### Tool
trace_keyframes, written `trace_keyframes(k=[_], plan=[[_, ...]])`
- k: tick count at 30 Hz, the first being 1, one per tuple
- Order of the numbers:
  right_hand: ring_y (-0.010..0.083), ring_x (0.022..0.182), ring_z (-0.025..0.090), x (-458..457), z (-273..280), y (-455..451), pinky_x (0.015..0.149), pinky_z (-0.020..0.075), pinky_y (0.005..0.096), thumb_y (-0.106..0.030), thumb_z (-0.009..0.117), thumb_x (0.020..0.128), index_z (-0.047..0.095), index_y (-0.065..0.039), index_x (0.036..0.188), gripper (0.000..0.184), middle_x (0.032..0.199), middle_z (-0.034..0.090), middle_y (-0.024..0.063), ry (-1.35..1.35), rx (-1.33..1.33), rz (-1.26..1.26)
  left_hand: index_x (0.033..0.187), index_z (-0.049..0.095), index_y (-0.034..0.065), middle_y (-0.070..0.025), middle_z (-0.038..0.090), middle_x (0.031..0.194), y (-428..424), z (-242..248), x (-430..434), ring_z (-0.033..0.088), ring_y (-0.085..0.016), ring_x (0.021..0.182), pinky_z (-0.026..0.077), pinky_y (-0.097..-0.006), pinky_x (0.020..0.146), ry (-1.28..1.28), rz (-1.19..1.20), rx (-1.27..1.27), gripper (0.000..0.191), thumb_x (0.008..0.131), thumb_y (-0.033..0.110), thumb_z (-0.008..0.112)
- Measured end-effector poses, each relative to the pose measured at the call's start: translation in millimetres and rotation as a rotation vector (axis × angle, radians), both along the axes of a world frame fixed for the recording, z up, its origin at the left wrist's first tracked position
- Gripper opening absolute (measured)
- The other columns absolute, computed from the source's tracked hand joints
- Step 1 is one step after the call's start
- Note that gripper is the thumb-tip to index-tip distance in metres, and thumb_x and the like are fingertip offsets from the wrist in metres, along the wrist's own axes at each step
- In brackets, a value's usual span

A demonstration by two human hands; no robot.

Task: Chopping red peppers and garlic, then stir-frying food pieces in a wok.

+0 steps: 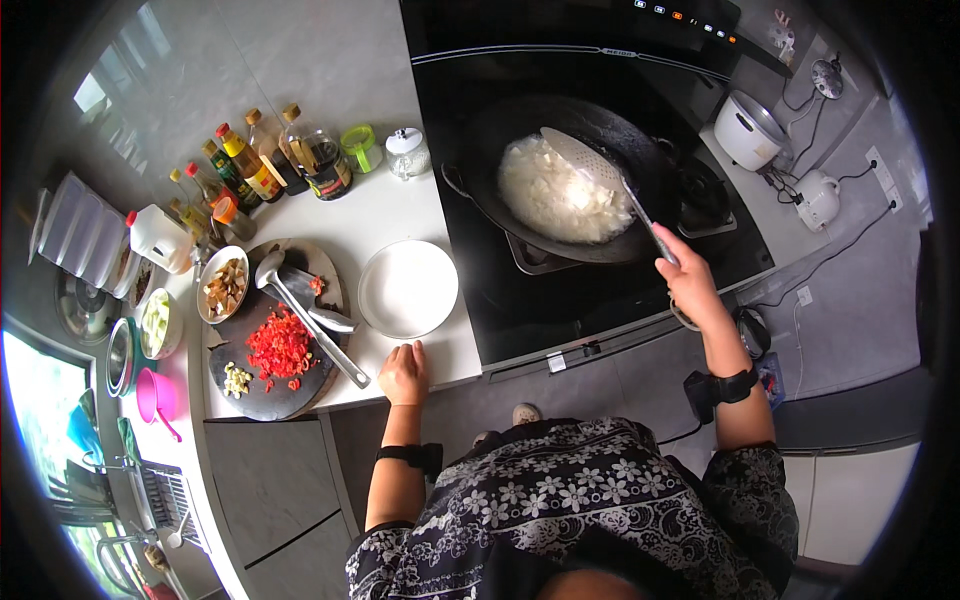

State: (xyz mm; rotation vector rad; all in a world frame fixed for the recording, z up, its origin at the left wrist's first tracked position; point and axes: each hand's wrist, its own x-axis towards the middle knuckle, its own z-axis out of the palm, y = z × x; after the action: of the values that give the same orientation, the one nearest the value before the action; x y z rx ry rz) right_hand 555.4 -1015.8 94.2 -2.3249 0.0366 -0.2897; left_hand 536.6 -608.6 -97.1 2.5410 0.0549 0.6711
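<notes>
My right hand [688, 281] grips the handle of a perforated metal skimmer [589, 159]. The skimmer's head is tilted inside a black wok [480, 180], against its far side. White pieces in pale, cloudy liquid [559, 191] fill the wok's middle. My left hand [403, 376] rests at the counter's front edge with its fingers curled and nothing visible in it. Just beyond it stands a white bowl [408, 289]. To its left, a metal ladle [315, 322] lies across a round cutting board [274, 401], over a cleaver [289, 289]. Chopped red peppers [279, 345] and chopped garlic [237, 380] are on the board.
An oval bowl of brown pieces [226, 289] sits at the board's far left edge. Several sauce bottles [251, 161] line the wall, beside a green-lidded jar [361, 148] and a glass jar [407, 154]. A pink dipper [156, 395] stands further left. A rice cooker [750, 131] is right of the stove.
</notes>
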Motion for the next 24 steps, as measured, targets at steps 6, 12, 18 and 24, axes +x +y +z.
trace_keyframes(k=[6, 12, 18, 24], plan=[[0.0034, 0.040, 0.030, 15.7, 27.5, -4.0, 0.033, 0.0257, 0.0202, -0.009, 0.053, 0.087, 0.046, -0.022, 0.132, 0.047, 0.058, 0.038, -0.0052, 0.231, 0.513, -0.204, 0.060, 0.049, 0.0080, -0.0083, 0.054, 0.060, 2.9, -3.4, -0.3, 0.055, -0.030, 0.056, 0.043, -0.0409, 0.050, -0.001, 0.022, 0.045, 0.032, 0.085, 0.025, 0.056], [0.0043, 0.038, 0.026, 38.5, 27.1, -22.2, 0.032, 0.0224, 0.0207, -0.009, 0.051, 0.088, 0.043, -0.023, 0.133, 0.048, 0.059, 0.038, -0.0029, 0.240, 0.493, -0.292, 0.060, 0.050, 0.0078, -0.0087, 0.054, 0.060, 2.1, -3.7, 0.7, 0.055, -0.030, 0.056, 0.043, -0.0407, 0.050, -0.001, 0.028, 0.046, 0.031, 0.085, 0.025, 0.056], [0.0059, 0.039, 0.030, 46.9, 18.3, -20.0, 0.033, 0.0259, 0.0217, -0.012, 0.050, 0.089, 0.036, -0.023, 0.137, 0.051, 0.058, 0.040, -0.0015, 0.419, 0.741, -0.183, 0.060, 0.049, 0.0075, -0.0092, 0.054, 0.061, 2.1, -4.5, 0.8, 0.055, -0.030, 0.057, 0.043, -0.0408, 0.050, -0.005, 0.011, 0.049, 0.031, 0.085, 0.025, 0.056], [0.0059, 0.040, 0.034, 30.7, 26.5, -8.4, 0.034, 0.0269, 0.0209, -0.011, 0.049, 0.090, 0.033, -0.023, 0.138, 0.052, 0.057, 0.042, -0.0009, 0.510, 0.970, -0.069, 0.060, 0.048, 0.0077, -0.0087, 0.054, 0.062, 2.9, -6.6, 1.0, 0.055, -0.030, 0.058, 0.043, -0.0408, 0.050, -0.008, 0.008, 0.056, 0.031, 0.086, 0.025, 0.056]])
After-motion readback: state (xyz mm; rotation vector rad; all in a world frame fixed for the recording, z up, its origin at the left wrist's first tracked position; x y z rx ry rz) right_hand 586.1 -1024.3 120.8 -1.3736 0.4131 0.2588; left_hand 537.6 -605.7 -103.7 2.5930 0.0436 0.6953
